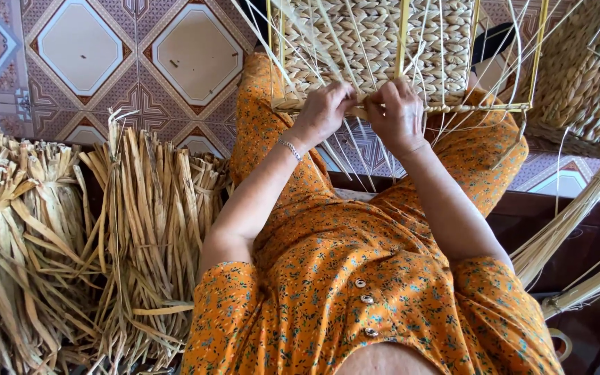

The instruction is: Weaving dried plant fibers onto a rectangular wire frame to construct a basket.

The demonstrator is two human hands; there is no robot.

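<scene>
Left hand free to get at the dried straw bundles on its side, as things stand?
Probably yes. The left hand is busy at the edge of the woven basket with the right hand, but the dried straw bundles stand beside the left arm with nothing between.

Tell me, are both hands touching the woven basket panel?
Touching. The head view shows the left hand and right hand pressed on the lower edge of the woven basket panel.
</scene>
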